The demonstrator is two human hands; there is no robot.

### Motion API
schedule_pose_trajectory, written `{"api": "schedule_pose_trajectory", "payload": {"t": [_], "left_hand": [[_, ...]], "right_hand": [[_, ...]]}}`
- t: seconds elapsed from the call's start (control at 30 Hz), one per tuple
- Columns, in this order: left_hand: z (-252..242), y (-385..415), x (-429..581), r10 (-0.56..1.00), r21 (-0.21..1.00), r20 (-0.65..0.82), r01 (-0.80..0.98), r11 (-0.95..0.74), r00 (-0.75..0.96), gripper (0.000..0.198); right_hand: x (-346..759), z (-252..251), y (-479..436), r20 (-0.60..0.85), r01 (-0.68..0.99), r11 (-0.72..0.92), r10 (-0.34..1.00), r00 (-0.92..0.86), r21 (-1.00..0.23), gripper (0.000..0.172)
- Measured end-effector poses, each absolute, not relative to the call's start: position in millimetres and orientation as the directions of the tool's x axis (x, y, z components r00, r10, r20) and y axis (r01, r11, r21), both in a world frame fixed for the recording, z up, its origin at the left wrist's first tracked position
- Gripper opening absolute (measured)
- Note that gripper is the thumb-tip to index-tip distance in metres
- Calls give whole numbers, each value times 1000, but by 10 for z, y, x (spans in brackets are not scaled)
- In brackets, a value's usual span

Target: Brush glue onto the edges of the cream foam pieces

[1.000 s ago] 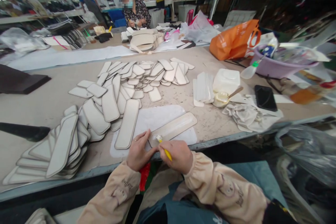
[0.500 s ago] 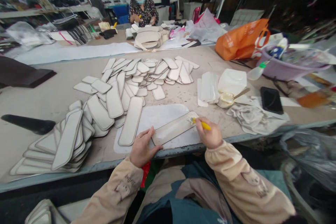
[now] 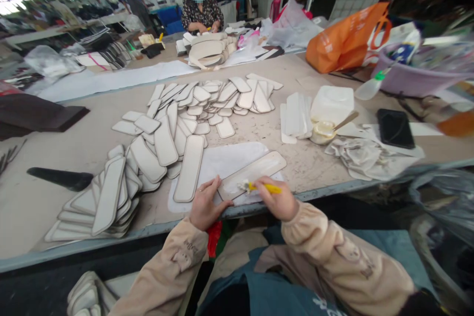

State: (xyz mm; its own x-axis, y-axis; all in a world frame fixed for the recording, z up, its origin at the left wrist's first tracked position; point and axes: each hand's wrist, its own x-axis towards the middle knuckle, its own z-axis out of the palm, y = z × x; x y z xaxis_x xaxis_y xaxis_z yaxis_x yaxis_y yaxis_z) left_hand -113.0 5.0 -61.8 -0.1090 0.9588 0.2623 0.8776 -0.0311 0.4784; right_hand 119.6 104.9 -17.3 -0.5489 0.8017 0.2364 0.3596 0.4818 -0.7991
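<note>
A long pale panel with rounded corners (image 3: 255, 173) lies slanted on a white sheet (image 3: 218, 160) at the table's front edge. My right hand (image 3: 277, 198) is closed around a brush with a yellow handle (image 3: 270, 188), its bristles against the panel's left half. At the panel's near left end, my left hand (image 3: 207, 202) rests with thumb and fingers apart, touching the end. Another pale panel (image 3: 188, 168) lies just left of it, partly on the sheet.
Piles of pale panels (image 3: 107, 197) cover the left and middle. To the right are a cup of white paste (image 3: 323, 132), crumpled cloth (image 3: 355, 155), a black phone (image 3: 395, 128), an orange bag (image 3: 342, 42) and a purple basin (image 3: 414, 79). A masked person sits opposite.
My right hand has moved the brush left along the panel, from its far right end to its left half. My left hand stays at the near end. The whole view has shifted slightly.
</note>
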Motion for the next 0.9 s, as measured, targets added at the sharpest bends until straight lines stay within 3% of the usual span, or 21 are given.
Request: {"api": "schedule_pose_trajectory", "payload": {"t": [0.17, 0.33, 0.53, 0.77, 0.9], "left_hand": [[-595, 50, -1123, 967, 486, 221, 874, 5, -129, 81], [-601, 48, -1132, 964, 482, 236, 876, -9, -120, 83], [-613, 46, -1139, 960, 469, 260, 882, -34, -101, 82], [-565, 55, -1134, 965, 458, 234, 889, 0, -121, 72], [-555, 75, -1149, 959, 462, 244, 887, 12, -141, 72]], "right_hand": [[1446, -119, 1306, 165, 378, 311, 914, -371, -872, 31], [1067, -150, 1010, 87, 143, 198, 826, -558, -970, 29], [916, -212, 972, 50, 194, 209, 793, -608, -959, 25], [1530, -84, 1569, 78, 398, 220, 937, -341, -891, 25], [1599, -59, 1637, 85, 321, 156, 971, -225, -934, 27]]}}
